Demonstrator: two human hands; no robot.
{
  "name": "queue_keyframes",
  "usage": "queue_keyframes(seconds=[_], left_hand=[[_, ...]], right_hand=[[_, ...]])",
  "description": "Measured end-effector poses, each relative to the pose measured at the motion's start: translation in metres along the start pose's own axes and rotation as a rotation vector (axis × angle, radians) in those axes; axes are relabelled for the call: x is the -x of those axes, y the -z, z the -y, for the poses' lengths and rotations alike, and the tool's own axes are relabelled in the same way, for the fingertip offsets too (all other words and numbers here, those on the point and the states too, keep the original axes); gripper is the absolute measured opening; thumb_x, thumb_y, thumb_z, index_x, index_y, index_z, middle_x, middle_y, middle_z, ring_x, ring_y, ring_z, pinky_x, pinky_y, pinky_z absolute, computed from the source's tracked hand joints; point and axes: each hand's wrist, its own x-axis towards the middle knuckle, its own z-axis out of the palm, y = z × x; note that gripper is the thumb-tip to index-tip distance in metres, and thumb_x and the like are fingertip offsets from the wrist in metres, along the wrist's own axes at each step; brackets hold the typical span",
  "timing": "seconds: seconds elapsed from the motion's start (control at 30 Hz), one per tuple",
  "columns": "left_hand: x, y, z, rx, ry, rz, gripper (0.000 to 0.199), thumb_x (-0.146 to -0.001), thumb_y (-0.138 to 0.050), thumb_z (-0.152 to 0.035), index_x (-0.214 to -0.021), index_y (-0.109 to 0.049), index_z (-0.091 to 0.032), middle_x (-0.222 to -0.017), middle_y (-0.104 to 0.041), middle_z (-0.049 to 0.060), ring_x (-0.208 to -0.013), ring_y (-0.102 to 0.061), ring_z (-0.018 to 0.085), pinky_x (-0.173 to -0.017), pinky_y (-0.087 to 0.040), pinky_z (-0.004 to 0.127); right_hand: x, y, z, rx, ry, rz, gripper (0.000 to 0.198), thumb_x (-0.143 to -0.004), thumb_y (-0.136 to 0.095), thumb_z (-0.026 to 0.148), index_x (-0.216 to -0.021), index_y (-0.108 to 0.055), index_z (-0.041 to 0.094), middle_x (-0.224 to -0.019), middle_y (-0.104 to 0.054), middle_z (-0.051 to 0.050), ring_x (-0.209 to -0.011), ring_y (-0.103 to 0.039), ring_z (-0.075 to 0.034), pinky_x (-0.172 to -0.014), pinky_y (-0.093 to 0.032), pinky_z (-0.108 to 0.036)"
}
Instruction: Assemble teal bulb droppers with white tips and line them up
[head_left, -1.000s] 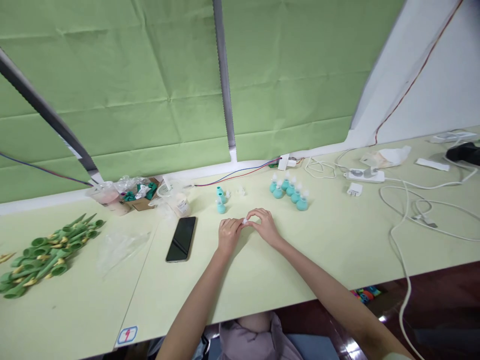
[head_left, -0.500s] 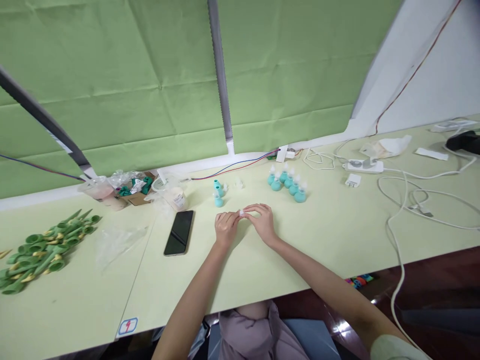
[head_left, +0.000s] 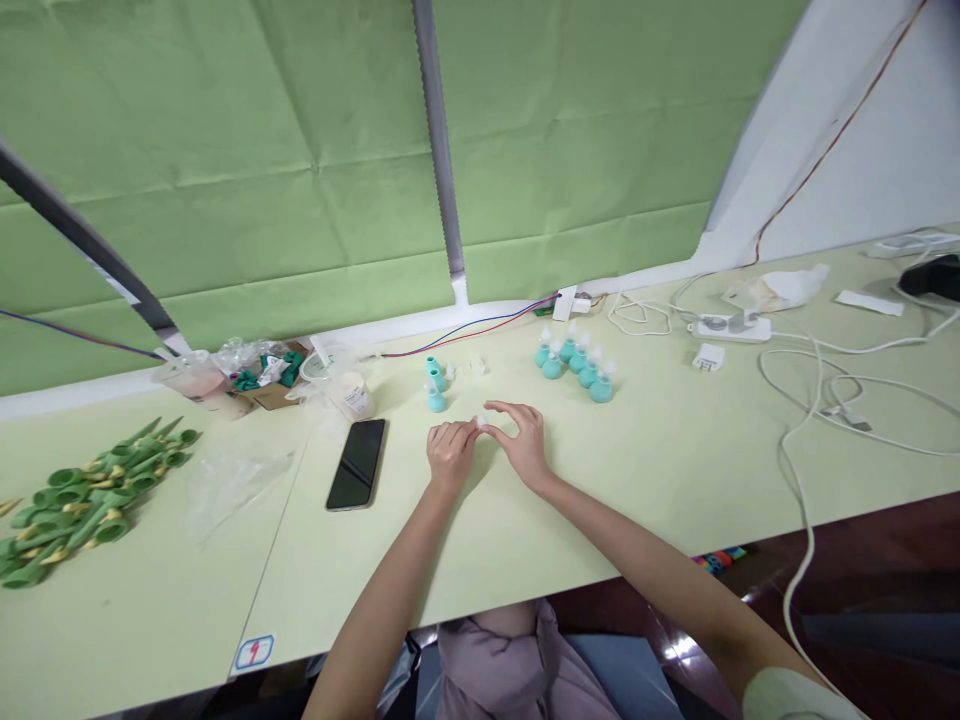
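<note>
Low over the table, my left hand (head_left: 450, 450) is closed, its fingertips pinching a small white translucent piece (head_left: 481, 423). The fingers cover much of the piece, so its full shape is hidden. Facing it from the right is my right hand (head_left: 525, 445), with index finger and thumb spread apart; the thumb tip is at the piece. Beyond my left hand stand a few turquoise bulb-shaped pieces (head_left: 436, 400) with small clear-white bits (head_left: 478, 366) beside them. Several turquoise round pots with white flame-shaped tips (head_left: 600, 388) stand grouped past my right hand.
A phone (head_left: 357, 465) lies left of my hands. Green tubular parts (head_left: 90, 500) are heaped at far left, near a plastic bag (head_left: 232, 490). Cups (head_left: 201, 385) and a small cardboard box (head_left: 279, 396) stand behind. White cables and a power strip (head_left: 731, 328) lie at right.
My right index finger has lifted off the white piece and spread from the thumb. The left hand keeps its pinch, almost in the same place.
</note>
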Motion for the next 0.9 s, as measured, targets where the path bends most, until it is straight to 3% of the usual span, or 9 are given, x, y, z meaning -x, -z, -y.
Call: queue_keyframes(seconds=[0.37, 0.47, 0.63, 0.77, 0.9], left_hand=[[0.0, 0.0, 0.001, 0.034, 0.019, 0.016, 0.018, -0.081, -0.053, -0.037, -0.077, -0.066, -0.024, -0.07, -0.067, 0.003, -0.067, -0.056, 0.016, -0.066, -0.032, 0.032], [0.0, 0.001, 0.0, -0.017, -0.063, -0.016, 0.015, -0.082, -0.053, -0.032, -0.077, -0.065, -0.024, -0.068, -0.066, 0.001, -0.065, -0.055, 0.014, -0.064, -0.031, 0.03], [-0.002, 0.003, -0.001, -0.106, -0.225, -0.112, 0.009, -0.083, -0.054, -0.024, -0.083, -0.062, -0.022, -0.068, -0.066, -0.001, -0.064, -0.054, 0.011, -0.064, -0.031, 0.028], [-0.004, 0.005, -0.004, -0.117, -0.261, -0.146, 0.006, -0.081, -0.057, -0.023, -0.085, -0.061, -0.022, -0.067, -0.065, -0.002, -0.065, -0.054, 0.01, -0.066, -0.031, 0.028], [-0.006, 0.006, -0.005, -0.134, -0.223, -0.093, 0.015, -0.082, -0.055, -0.022, -0.095, -0.061, -0.023, -0.075, -0.066, -0.001, -0.071, -0.054, 0.012, -0.069, -0.031, 0.029]], right_hand=[[-0.001, -0.002, -0.009, -0.007, -0.028, -0.014, 0.019, -0.08, -0.056, 0.036, -0.066, -0.064, 0.025, -0.08, -0.069, 0.0, -0.085, -0.058, -0.018, -0.088, -0.029, -0.039], [-0.004, 0.0, -0.01, -0.106, -0.051, -0.016, 0.021, -0.077, -0.06, 0.036, -0.061, -0.06, 0.023, -0.076, -0.067, -0.001, -0.081, -0.058, -0.018, -0.087, -0.032, -0.038], [-0.006, 0.002, -0.01, -0.405, -0.122, 0.095, 0.02, -0.069, -0.066, 0.036, -0.062, -0.058, 0.02, -0.078, -0.064, -0.002, -0.077, -0.059, -0.017, -0.078, -0.042, -0.032], [-0.008, -0.001, -0.014, -0.516, -0.249, 0.099, 0.016, -0.065, -0.068, 0.033, -0.067, -0.061, 0.019, -0.073, -0.064, 0.0, -0.071, -0.058, -0.015, -0.073, -0.044, -0.03], [-0.014, -0.002, -0.026, -0.605, -0.357, 0.047, 0.017, -0.063, -0.07, 0.032, -0.07, -0.063, 0.019, -0.074, -0.066, -0.001, -0.072, -0.059, -0.015, -0.072, -0.045, -0.029]])
